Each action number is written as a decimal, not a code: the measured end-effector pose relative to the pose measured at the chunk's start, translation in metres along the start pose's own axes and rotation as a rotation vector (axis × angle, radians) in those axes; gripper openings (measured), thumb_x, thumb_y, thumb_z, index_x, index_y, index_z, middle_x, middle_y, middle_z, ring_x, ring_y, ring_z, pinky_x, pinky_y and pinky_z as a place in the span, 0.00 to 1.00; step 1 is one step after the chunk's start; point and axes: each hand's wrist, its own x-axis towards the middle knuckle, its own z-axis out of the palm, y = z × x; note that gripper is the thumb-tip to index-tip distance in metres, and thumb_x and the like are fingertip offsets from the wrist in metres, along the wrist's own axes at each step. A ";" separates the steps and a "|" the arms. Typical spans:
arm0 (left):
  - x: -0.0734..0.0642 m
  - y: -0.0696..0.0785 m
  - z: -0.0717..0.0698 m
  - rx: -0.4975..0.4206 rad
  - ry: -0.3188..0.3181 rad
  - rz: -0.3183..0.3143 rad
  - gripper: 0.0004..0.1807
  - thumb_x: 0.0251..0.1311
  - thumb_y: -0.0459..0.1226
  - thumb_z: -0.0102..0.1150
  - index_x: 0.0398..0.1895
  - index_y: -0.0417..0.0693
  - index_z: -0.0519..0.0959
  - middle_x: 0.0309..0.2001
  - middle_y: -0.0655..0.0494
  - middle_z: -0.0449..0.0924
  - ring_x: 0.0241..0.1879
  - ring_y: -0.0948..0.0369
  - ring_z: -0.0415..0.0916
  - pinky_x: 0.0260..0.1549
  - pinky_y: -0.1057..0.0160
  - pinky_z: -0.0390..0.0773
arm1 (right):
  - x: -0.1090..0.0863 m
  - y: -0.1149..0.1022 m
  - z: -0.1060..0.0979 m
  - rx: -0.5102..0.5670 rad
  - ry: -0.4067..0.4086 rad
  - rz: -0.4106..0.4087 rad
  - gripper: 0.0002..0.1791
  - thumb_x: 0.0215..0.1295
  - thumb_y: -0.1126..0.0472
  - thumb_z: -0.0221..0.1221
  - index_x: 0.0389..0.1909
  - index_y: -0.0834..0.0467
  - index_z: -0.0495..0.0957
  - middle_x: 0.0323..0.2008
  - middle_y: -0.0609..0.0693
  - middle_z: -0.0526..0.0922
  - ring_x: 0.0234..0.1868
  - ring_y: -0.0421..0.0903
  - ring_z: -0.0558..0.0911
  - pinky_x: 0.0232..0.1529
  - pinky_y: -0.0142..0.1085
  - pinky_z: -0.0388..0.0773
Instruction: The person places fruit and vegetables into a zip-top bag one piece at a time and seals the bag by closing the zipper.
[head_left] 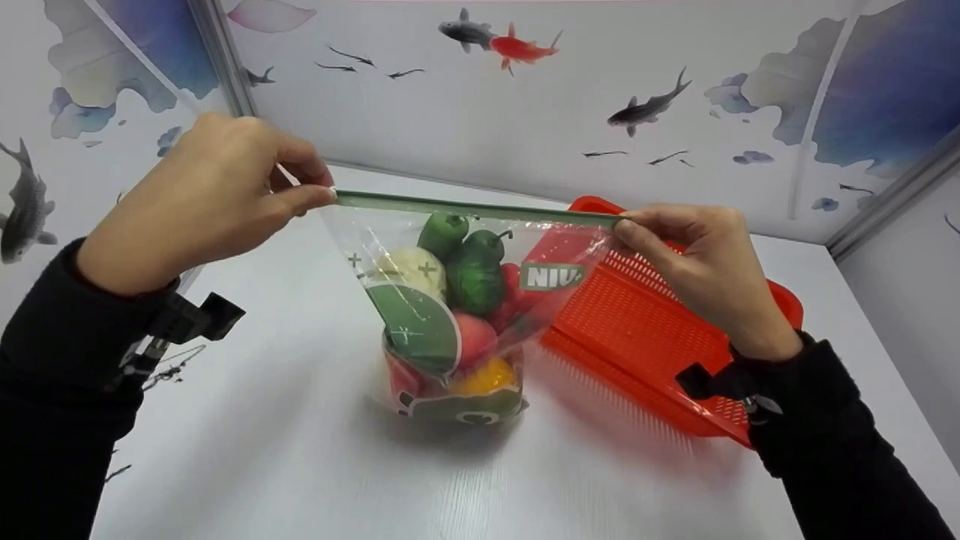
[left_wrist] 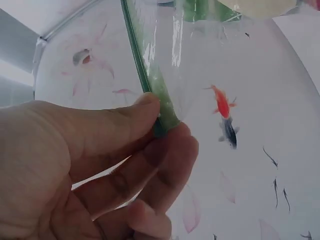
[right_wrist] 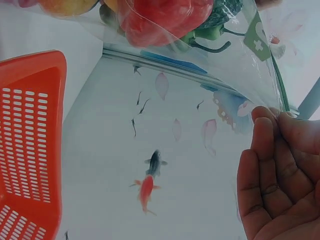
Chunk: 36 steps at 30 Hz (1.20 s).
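Observation:
A clear zip bag (head_left: 416, 322) with green print stands on the white table, filled with fruit and vegetables. Through the plastic show dark green peppers (head_left: 480, 281), a pale round piece (head_left: 411, 271) and a yellow piece (head_left: 486, 377). In the right wrist view a red bell pepper (right_wrist: 167, 17) presses near the film. My left hand (head_left: 214, 202) pinches one end of the green zip strip (head_left: 480, 208) between thumb and fingers. At the opposite end, my right hand (head_left: 705, 259) pinches the other top corner. The strip stretches taut between both hands, sloping slightly down to the right.
A red plastic basket (head_left: 645, 352) with slotted walls sits right of the bag, under the right forearm. White panels (head_left: 360, 112) printed with fish stand behind and beside the table (head_left: 300, 450).

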 end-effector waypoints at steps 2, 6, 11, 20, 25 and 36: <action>-0.005 -0.001 0.002 -0.052 -0.017 -0.002 0.08 0.74 0.49 0.66 0.44 0.59 0.89 0.39 0.61 0.93 0.34 0.64 0.91 0.29 0.61 0.80 | -0.002 -0.003 0.000 0.017 -0.013 0.011 0.07 0.72 0.70 0.66 0.44 0.62 0.91 0.34 0.43 0.91 0.34 0.37 0.88 0.44 0.22 0.84; -0.026 -0.001 0.000 -0.194 -0.081 -0.022 0.04 0.74 0.52 0.65 0.43 0.67 0.84 0.40 0.68 0.92 0.29 0.69 0.90 0.25 0.61 0.84 | -0.014 -0.014 -0.004 0.045 -0.076 -0.003 0.07 0.71 0.72 0.65 0.42 0.60 0.89 0.34 0.42 0.91 0.33 0.36 0.90 0.40 0.23 0.83; -0.045 -0.005 -0.006 -0.315 -0.107 0.016 0.03 0.73 0.55 0.64 0.41 0.75 0.83 0.39 0.74 0.90 0.27 0.68 0.89 0.26 0.61 0.88 | -0.029 -0.028 -0.009 0.115 -0.171 -0.080 0.11 0.69 0.76 0.65 0.41 0.58 0.88 0.33 0.46 0.92 0.34 0.40 0.91 0.43 0.26 0.86; 0.002 -0.040 0.023 -0.517 -0.076 -0.212 0.11 0.77 0.42 0.63 0.52 0.44 0.83 0.45 0.52 0.87 0.34 0.59 0.92 0.36 0.63 0.89 | 0.039 0.008 0.035 0.182 -0.254 0.136 0.07 0.76 0.66 0.64 0.45 0.66 0.88 0.35 0.55 0.92 0.35 0.42 0.91 0.44 0.32 0.89; 0.041 -0.059 0.063 -0.622 -0.015 -0.301 0.10 0.77 0.35 0.61 0.51 0.35 0.81 0.40 0.53 0.84 0.30 0.65 0.90 0.35 0.67 0.89 | 0.079 0.049 0.059 -0.032 -0.324 0.226 0.11 0.78 0.57 0.63 0.45 0.59 0.90 0.29 0.48 0.85 0.28 0.37 0.78 0.33 0.26 0.76; 0.093 -0.080 0.127 -0.512 -0.030 -0.339 0.07 0.75 0.31 0.57 0.46 0.33 0.80 0.35 0.49 0.85 0.22 0.69 0.84 0.25 0.72 0.84 | 0.099 0.092 0.089 -0.237 -0.418 0.257 0.11 0.74 0.58 0.66 0.47 0.60 0.93 0.42 0.59 0.93 0.32 0.44 0.75 0.34 0.33 0.69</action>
